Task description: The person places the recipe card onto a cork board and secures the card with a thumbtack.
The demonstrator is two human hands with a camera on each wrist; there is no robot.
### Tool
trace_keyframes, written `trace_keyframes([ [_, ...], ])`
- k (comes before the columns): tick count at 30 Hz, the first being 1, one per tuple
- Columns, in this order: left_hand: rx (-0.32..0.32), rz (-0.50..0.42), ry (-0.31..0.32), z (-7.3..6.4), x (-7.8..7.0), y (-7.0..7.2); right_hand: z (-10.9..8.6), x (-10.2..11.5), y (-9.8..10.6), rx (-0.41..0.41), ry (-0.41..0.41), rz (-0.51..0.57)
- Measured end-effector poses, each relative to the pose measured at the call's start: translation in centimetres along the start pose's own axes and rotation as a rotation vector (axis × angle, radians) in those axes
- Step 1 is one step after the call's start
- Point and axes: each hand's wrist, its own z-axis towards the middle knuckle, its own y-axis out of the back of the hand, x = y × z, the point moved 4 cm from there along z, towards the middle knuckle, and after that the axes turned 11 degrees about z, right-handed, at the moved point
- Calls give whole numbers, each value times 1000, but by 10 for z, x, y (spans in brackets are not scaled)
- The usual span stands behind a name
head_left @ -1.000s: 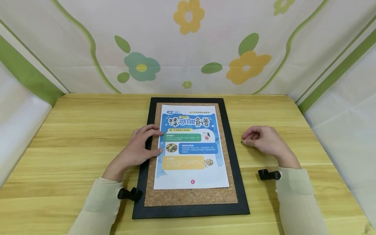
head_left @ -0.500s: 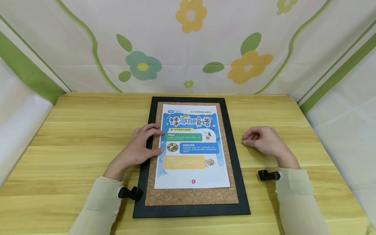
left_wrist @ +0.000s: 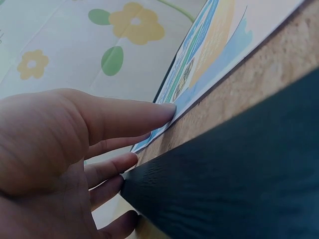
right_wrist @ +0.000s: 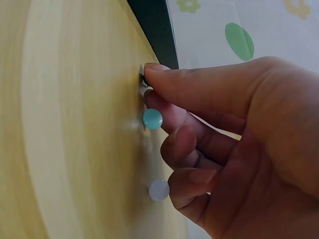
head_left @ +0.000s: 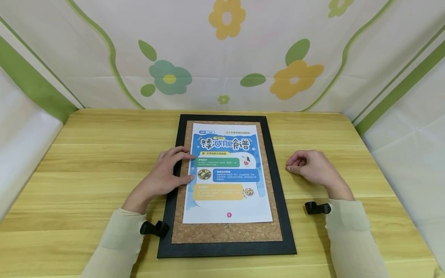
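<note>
A printed sheet [head_left: 226, 210] with a blue header and colored text boxes lies on a cork board [head_left: 227, 233] in a black frame [head_left: 226, 249]. My left hand [head_left: 161, 173] reaches over the frame's left side, thumb and fingertips resting on the sheet's left edge. My right hand [head_left: 311, 166] is low over the table, right of the frame. In the right wrist view its thumb and index finger pinch a small dark thumbtack [right_wrist: 144, 79], mostly hidden by the thumb. Beside the curled fingers are a teal thumbtack [right_wrist: 152, 119] and a white thumbtack [right_wrist: 159, 189].
The wooden table [head_left: 87, 173] extends on both sides of the board. A flowered white curtain [head_left: 208, 46] stands behind and on both sides. Black wrist cameras sit at both beige sleeves [head_left: 123, 231].
The head view has shifted slightly. A green spot at the right fingertips, seen a second ago, is now hidden in the head view. Both hands have stayed almost in place.
</note>
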Motion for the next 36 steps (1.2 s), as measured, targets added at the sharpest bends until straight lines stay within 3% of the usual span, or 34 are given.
trace_keyframes([
  [21,-10,-6,-15,0,-2,1,1,0,-3,-9,-30,-11],
  [36,-9,39,-19,-1,-4,1,2,-1,-5,-12,-41,2],
])
